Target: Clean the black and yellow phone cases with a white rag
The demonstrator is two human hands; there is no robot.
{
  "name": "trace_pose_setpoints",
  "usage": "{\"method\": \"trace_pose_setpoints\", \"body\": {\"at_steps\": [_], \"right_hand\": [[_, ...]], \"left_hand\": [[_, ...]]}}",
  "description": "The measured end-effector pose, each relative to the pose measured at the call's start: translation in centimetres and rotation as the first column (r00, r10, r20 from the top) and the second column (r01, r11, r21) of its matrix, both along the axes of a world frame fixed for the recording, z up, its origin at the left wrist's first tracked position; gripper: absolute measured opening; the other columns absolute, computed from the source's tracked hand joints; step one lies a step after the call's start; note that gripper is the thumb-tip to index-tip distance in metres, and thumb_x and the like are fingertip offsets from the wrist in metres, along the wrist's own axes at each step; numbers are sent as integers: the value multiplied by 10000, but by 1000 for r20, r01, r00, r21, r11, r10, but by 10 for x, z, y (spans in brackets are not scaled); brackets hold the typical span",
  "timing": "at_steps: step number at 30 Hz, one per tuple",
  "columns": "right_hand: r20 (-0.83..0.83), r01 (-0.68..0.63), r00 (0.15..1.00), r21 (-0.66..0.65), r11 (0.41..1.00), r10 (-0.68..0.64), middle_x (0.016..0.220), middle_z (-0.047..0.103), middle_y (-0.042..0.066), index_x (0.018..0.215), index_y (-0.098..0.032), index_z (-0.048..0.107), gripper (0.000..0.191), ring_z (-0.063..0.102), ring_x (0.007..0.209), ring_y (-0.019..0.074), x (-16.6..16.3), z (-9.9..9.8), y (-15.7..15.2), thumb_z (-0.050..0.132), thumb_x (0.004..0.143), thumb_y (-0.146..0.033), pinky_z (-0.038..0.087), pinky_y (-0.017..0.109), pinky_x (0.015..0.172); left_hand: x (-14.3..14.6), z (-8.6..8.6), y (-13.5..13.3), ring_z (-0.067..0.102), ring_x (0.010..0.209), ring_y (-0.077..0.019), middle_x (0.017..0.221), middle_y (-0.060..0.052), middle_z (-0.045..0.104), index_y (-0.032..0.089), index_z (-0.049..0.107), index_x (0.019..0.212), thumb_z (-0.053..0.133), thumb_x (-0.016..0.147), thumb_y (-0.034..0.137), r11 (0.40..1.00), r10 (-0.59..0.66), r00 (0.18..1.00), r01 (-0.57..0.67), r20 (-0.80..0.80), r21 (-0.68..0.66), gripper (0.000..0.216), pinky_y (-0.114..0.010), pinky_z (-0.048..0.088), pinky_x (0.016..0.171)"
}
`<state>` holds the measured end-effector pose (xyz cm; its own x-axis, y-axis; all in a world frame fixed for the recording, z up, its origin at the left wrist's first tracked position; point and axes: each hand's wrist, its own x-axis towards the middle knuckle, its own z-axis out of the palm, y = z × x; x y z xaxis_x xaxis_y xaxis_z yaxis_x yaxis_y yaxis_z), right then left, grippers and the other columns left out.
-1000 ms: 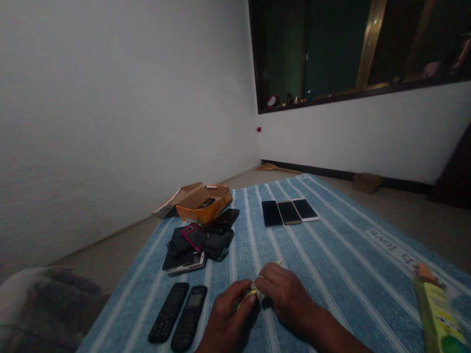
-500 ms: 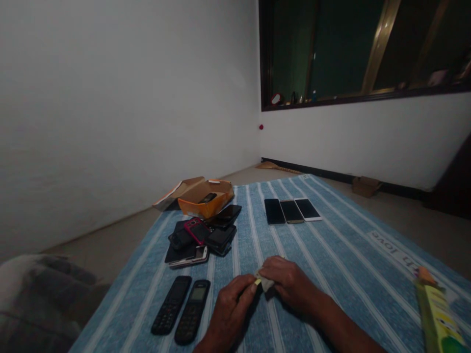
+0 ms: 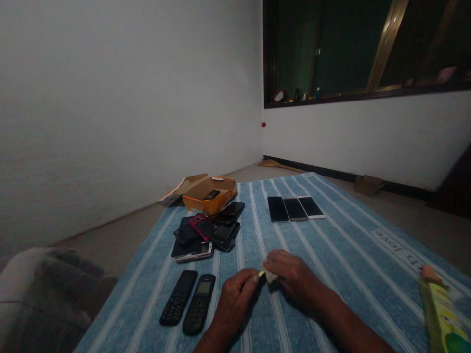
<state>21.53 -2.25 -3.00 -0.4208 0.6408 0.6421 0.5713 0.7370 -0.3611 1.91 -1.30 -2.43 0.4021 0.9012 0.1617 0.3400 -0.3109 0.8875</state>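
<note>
My left hand [image 3: 237, 294] is closed, thumb and fingers pinching a small item with a bright yellow edge [image 3: 261, 273]; the rest of it is hidden by my fingers. Against its other end my right hand [image 3: 289, 274] presses a pale crumpled wipe [image 3: 271, 278], fingers bent over it. Both hands are just above the striped cloth, close together. Left of them two black keypad phones [image 3: 179, 297] [image 3: 199, 304] lie side by side. Three smartphones [image 3: 277, 209] [image 3: 295, 209] [image 3: 311, 207] form a row farther off.
A pile of phones [image 3: 206, 228] lies at the left, before an open orange box [image 3: 209, 203] with a phone inside. A yellow-green packet [image 3: 443, 309] is at the right edge. Blue striped cloth [image 3: 342, 255] covers the surface. Grey fabric [image 3: 40, 294] shows at lower left.
The whole view has shifted slightly, so things appear a little to the right and higher. Both hands keep their hold; a bit more of the yellow edge shows between them.
</note>
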Motion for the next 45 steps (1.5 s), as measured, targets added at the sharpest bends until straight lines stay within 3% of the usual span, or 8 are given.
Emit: {"method": "trace_pose_setpoints", "body": {"at_steps": [5, 11, 18, 24, 28, 33, 41, 45], "right_hand": [[-60, -12, 998, -8, 1000, 12, 874, 647, 87, 998, -155, 633, 234, 577, 839, 203, -25, -2, 0, 451, 893, -55, 487, 339, 777], [-102, 6, 995, -96, 995, -16, 900, 683, 72, 1006, -184, 683, 287, 624, 855, 189, 11, -3, 13, 496, 850, -34, 507, 318, 775], [-320, -15, 946, -204, 979, -53, 885, 706, 49, 1018, -197, 729, 337, 664, 830, 168, 37, -10, 22, 486, 832, -57, 528, 294, 750], [-134, 52, 989, -82, 995, -62, 901, 676, 73, 993, -181, 696, 281, 624, 862, 185, 18, -8, 14, 481, 870, -49, 511, 317, 774], [-14, 10, 1000, 13, 1000, -10, 870, 650, 86, 991, -158, 653, 189, 597, 856, 205, -10, -5, 6, 507, 896, -84, 493, 336, 787], [-145, 13, 989, -30, 999, -17, 886, 672, 77, 979, -175, 683, 236, 612, 850, 192, 0, -6, 11, 490, 888, -72, 505, 323, 776], [-432, -11, 891, -322, 947, -137, 853, 707, 49, 939, -195, 750, 231, 664, 796, 178, 37, -12, 22, 550, 845, -128, 528, 314, 725], [-311, 74, 940, -209, 975, -138, 902, 689, 74, 991, -175, 716, 244, 640, 849, 188, 28, -11, 17, 520, 867, -97, 512, 327, 767]], "left_hand": [[-2, -3, 4, 579, 690, -189, 709, -29, 647, 171, 661, 748, 452, 894, 514, 999, 29, 1000, -29, 6, -20, 427, -273, 449, 679], [-5, -2, 8, 569, 693, -189, 723, -28, 635, 172, 668, 796, 432, 892, 535, 999, 9, 999, -11, -39, -41, 444, -268, 425, 661], [-5, -3, 9, 577, 694, -192, 722, -29, 634, 166, 687, 829, 423, 887, 544, 999, 29, 998, -31, -53, -42, 465, -269, 425, 657], [-4, -6, 10, 608, 705, -199, 743, -41, 668, 176, 683, 804, 427, 889, 536, 999, 33, 999, -33, -34, -4, 450, -269, 458, 655], [-3, -4, 10, 626, 728, -198, 764, -44, 686, 181, 679, 795, 440, 901, 494, 1000, -4, 1000, 4, -10, 29, 407, -273, 482, 708], [-4, -3, 10, 627, 739, -202, 743, -35, 668, 185, 698, 837, 428, 899, 499, 1000, 9, 999, -9, -37, 18, 419, -273, 486, 698], [-6, -2, 10, 627, 763, -214, 789, -40, 685, 178, 696, 851, 428, 891, 520, 999, 31, 998, -32, -59, -25, 436, -288, 478, 715], [-4, -2, 10, 615, 755, -210, 750, -34, 660, 177, 677, 801, 424, 885, 527, 999, 40, 998, -41, -54, -20, 440, -282, 480, 701]]}}
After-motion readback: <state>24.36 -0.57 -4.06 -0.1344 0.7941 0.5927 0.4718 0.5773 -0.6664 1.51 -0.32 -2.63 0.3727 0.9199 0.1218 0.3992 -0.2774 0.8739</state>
